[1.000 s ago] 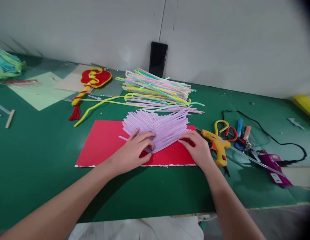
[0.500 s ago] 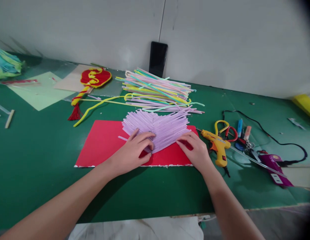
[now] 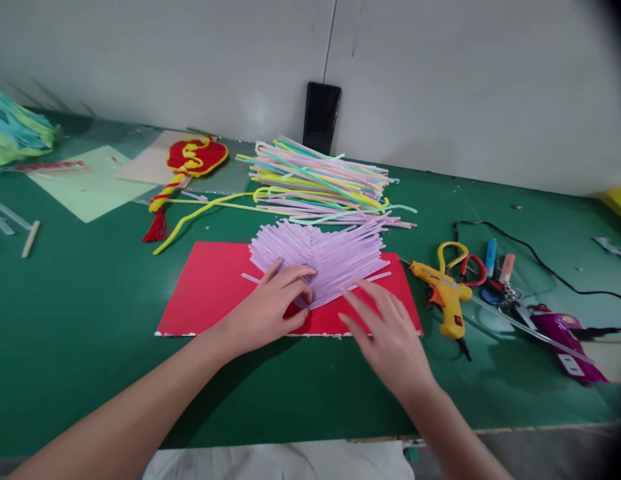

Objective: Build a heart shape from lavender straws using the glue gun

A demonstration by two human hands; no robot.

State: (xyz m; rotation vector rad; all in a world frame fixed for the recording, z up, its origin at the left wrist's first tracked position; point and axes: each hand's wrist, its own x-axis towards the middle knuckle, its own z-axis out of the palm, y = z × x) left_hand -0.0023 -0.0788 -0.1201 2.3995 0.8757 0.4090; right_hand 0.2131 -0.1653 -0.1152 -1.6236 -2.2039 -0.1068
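Note:
Lilac pipe cleaners [image 3: 335, 260] lie side by side in a leaf-like fan with a centre seam, on a red board [image 3: 190, 287] with a chipped white front edge. My left hand [image 3: 270, 297] rests on the fan's lower left part, its fingers bent and apart, the fingertips pressing near the seam. Beside the lower right edge is my right hand [image 3: 385, 327], fingers spread, with the fingertips at a single lilac stem that sticks out past the others. Another loose lilac stem end shows left of my left hand.
Behind the board lies a pile of coloured pipe cleaners [image 3: 320, 177], with a phone [image 3: 322, 117] leaning on the wall. A red and yellow tasselled fan [image 3: 197, 157] is at the left. A yellow glue gun [image 3: 447, 297], scissors [image 3: 453, 253] and a purple device [image 3: 565, 340] with a cable lie at the right.
My right hand has opened its fingers and drawn back toward me, off the right edge. A lilac stem now shows along that edge. My left hand stays in place on the fan.

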